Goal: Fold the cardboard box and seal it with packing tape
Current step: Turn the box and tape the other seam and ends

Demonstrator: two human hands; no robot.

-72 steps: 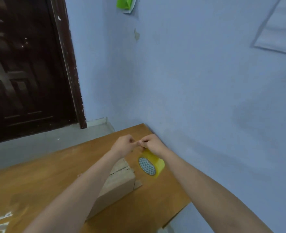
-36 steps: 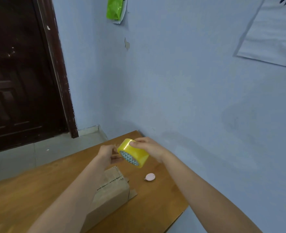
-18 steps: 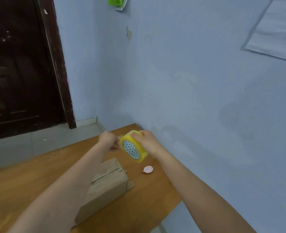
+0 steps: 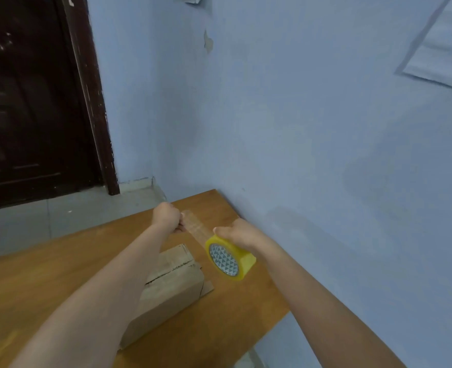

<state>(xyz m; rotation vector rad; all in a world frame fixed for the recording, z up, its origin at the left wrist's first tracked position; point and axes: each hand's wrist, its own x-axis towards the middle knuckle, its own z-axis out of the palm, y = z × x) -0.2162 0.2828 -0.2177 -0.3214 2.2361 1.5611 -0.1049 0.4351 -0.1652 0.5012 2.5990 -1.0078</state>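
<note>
Item, tape in hand: we are holding the yellow tape roll [image 4: 230,258] in our right hand [image 4: 239,235], fingers curled over its rim from above, so the roll is hanging free above the wooden table [image 4: 60,261] and can turn as the tape pays out. Our left hand [image 4: 166,216] is pinching the free end of the clear strip [image 4: 195,225], fingers closed tight on it, and we are keeping the two hands apart so the strip is running taut between them, presumably to stop it curling back on itself. Item, cardboard box [image 4: 166,285]: it is lying on the table below our left forearm, flaps folded shut, its centre seam showing dark and, as far as we can judge, not yet taped. We are holding the strip above and beyond that seam, probably to lay it along the seam.
</note>
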